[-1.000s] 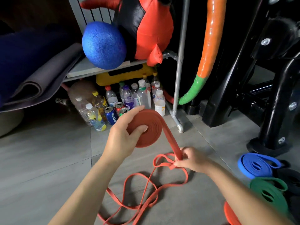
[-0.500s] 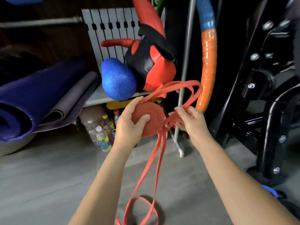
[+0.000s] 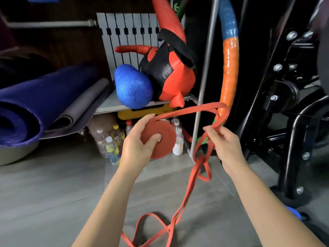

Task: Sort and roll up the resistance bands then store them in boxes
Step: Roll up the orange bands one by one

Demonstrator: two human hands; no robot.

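Over grey floor (image 3: 53, 193), left hand (image 3: 137, 147) grips band roll (image 3: 166, 138); right hand (image 3: 227, 147) pinches strand (image 3: 193, 173).

Nothing legible is showing anywhere. Labels on the plastic bottles (image 3: 110, 148), lower centre, are blurring into yellow/blue patches, no brand readable. A green sign (image 3: 176, 6) at top centre is peeking past the red bag (image 3: 170, 79); chars too cut off to read.

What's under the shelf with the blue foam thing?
Plastic bottles stand under the shelf, below a yellow object. The left hand and its rolled-up red band hide whatever is behind them.
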